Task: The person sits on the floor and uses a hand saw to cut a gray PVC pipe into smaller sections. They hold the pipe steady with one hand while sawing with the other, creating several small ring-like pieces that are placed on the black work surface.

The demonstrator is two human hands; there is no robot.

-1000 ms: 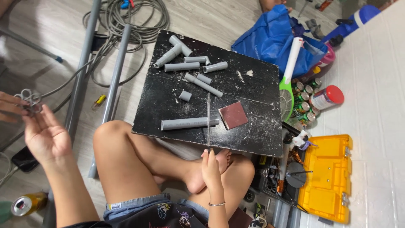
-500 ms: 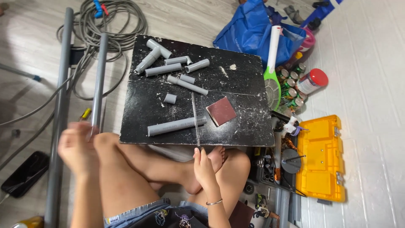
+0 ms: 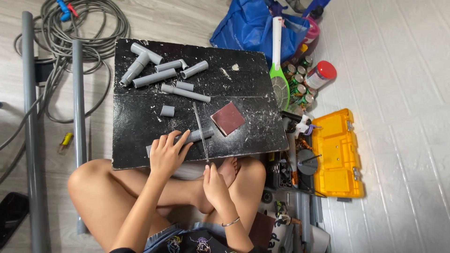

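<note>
Black board (image 3: 140,122) on the floor, dusty with shavings. Near its front edge lies a grey pipe (image 3: 187,139), pressed down by the left hand (image 3: 166,154), fingers curled over it. The right hand (image 3: 214,182) grips a thin saw blade (image 3: 200,131) laid across the pipe. Sandpaper square (image 3: 228,118) just beside. If that pipe rolls, I'd guess the blade could skip toward the fingers.

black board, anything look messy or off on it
Yes. The black board is scuffed and dusted with white flecks and scratches, thickest around the sandpaper square. Short grey pipe offcuts lie scattered at odd angles near its far edge. The left hand presses a grey pipe down; the right hand holds a thin blade across it.
</note>
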